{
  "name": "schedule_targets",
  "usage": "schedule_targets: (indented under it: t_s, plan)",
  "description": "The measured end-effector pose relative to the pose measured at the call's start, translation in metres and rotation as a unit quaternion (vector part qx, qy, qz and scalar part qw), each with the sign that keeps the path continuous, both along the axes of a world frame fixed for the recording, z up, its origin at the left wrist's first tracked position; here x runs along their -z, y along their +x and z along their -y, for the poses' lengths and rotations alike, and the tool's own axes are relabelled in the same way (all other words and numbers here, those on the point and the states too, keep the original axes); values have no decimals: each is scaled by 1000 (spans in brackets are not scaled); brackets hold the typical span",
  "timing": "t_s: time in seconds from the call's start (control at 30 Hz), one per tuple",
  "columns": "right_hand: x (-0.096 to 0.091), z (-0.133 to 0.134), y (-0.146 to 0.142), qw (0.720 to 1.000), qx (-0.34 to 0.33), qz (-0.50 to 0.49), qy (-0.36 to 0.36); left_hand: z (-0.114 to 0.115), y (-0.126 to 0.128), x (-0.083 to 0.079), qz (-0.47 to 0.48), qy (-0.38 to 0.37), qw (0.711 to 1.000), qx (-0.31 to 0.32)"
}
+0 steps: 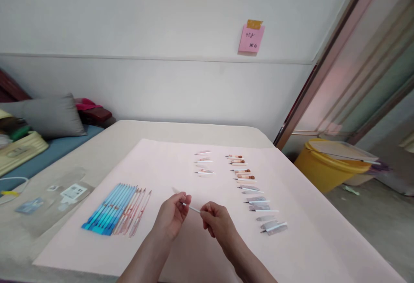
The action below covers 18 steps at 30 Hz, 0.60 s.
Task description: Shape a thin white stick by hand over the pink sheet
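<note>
My left hand and my right hand are both closed on a thin white pen refill, stretched between them above the pink sheet. The left fingers pinch its dark end, and the right fingers grip the other end. A pale translucent piece shows just beyond my left fingertips; I cannot tell whether it is held. On the left lie a row of blue pens and several pink pens. To the right are refills with grey parts and others with brown-topped parts.
A pink sheet covers much of the table. Small groups of refills and pale parts lie beyond my hands. Clear plastic bags rest at the left. A yellow bin stands beyond the right edge.
</note>
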State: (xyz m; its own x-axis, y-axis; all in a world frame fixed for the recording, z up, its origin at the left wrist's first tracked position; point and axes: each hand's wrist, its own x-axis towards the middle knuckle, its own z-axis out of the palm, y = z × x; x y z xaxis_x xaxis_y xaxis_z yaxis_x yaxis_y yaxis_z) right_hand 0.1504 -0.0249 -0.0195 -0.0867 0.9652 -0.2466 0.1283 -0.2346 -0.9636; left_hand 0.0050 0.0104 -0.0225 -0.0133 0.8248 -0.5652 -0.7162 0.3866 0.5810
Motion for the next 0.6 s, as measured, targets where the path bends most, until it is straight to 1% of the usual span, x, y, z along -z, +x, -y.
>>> schedule_targets:
  t_s: [0.2,0.37,0.47,0.6]
  plan:
    - [4,0,-2,1000,-20,1,-3,1,-1,-1,4,-6,1000,2]
    - [-2,-1,0,1000,-28,11,-3,-5,-7,-2,21,-18,1000,-11]
    - [-5,-1,4,999,-38,26,-6,-10,-14,-6,38,-27,998,-30]
    - [-2,0,6,995,-69,72,11,-13,-21,-14,49,-30,998,-40]
